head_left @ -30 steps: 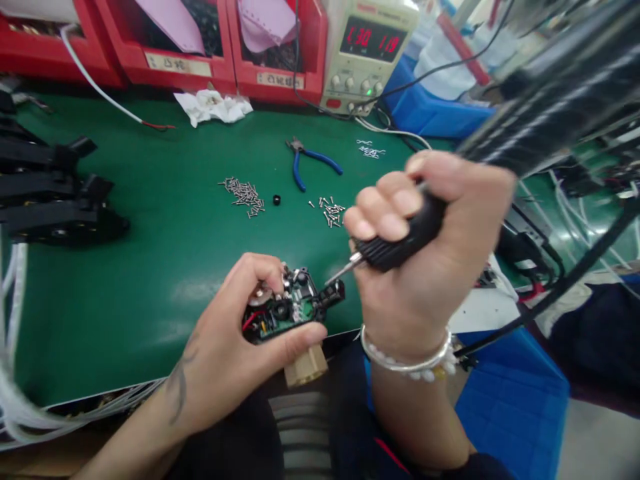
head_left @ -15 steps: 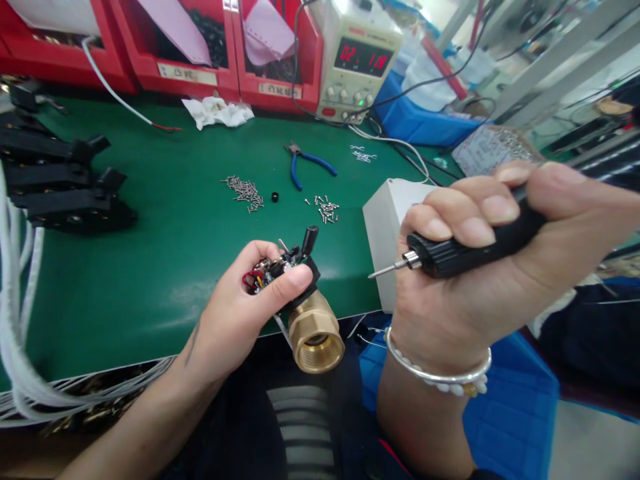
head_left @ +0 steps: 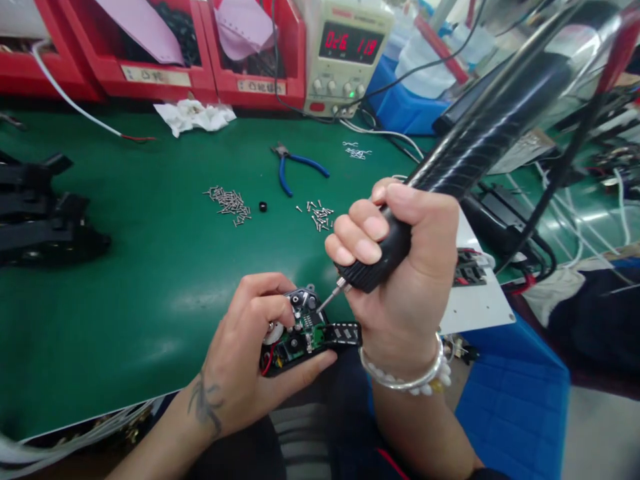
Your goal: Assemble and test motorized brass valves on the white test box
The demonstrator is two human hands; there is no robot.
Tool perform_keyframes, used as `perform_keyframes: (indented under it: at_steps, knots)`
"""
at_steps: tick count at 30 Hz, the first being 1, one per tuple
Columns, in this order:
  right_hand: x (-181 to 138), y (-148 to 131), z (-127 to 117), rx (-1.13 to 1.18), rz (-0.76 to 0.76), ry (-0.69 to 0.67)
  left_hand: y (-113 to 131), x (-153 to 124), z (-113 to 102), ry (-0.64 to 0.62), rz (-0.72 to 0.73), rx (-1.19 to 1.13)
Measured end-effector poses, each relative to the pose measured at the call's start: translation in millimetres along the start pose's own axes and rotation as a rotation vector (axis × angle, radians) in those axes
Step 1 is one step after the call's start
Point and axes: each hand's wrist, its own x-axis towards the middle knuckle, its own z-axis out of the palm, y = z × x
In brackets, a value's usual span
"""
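Observation:
My left hand (head_left: pixel 245 363) is closed around a small black device with an exposed green circuit board (head_left: pixel 305 330), held at the near edge of the green bench. My right hand (head_left: pixel 400 267) is wrapped round the black grip of an electric screwdriver (head_left: pixel 385 250). Its metal bit (head_left: pixel 327 299) points down-left and touches the top of the board. The screwdriver's long black body (head_left: pixel 490 127) runs up to the right. A beaded bracelet (head_left: pixel 405 377) circles my right wrist.
Piles of small screws (head_left: pixel 230 200) (head_left: pixel 317 215), a small black ring (head_left: pixel 263 206) and blue-handled pliers (head_left: pixel 295 167) lie on the green mat (head_left: pixel 125 267). Black parts (head_left: pixel 40 213) sit at the left. Red bins (head_left: pixel 165 47) and a power supply (head_left: pixel 345 53) line the back. A white box (head_left: pixel 475 300) stands at the right.
My left hand has turned the device board-up and lowered it, so the brass fitting is out of sight. The screwdriver has swung down-left and its bit now meets the board.

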Motion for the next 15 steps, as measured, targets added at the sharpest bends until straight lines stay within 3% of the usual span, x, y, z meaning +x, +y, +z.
perform_keyframes:
  at_steps: [5, 15]
  knots:
    - [-3.2, 4.3, 1.7, 0.065, 0.090, -0.099, 2.1, -0.2, -1.3, 0.002, -0.004, -0.006]
    - [-2.2, 0.7, 13.9, 0.028, 0.213, -0.114, -0.7, 1.0, -4.5, -0.042, 0.019, 0.012]
